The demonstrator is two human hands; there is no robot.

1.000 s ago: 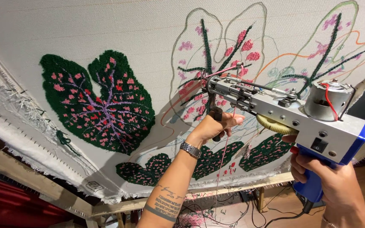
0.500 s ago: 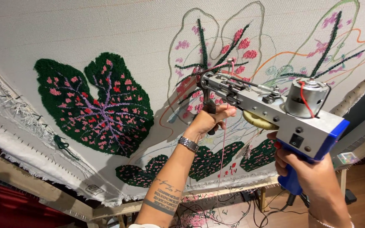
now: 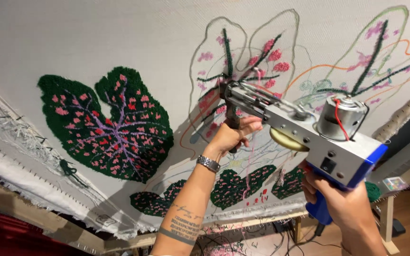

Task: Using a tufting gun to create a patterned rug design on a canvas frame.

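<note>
Two hands hold one tufting gun (image 3: 304, 137) up against a stretched white backing cloth (image 3: 96, 42). The gun has a grey metal body with a silver motor drum wired in red on its upper side, a blue rear edge and a blue pistol grip below. Its needle end sits at the cloth, just above the left hand, inside an outlined leaf partly filled with pink patches and dark green veins.

The left hand (image 3: 231, 135) is wrapped shut around the gun's black front handle, with a metal wristwatch (image 3: 208, 163) on the wrist and tattoos on the forearm. The right hand (image 3: 338, 201) is clenched around the blue grip, below and to the right of the left hand.

A strand of pink yarn (image 3: 248, 166) hangs down just beside the left hand. Well to the left of that hand lies a finished dark green leaf (image 3: 107, 125) with pink spots and purple veins. Below both hands runs the wooden frame (image 3: 257, 223).
</note>
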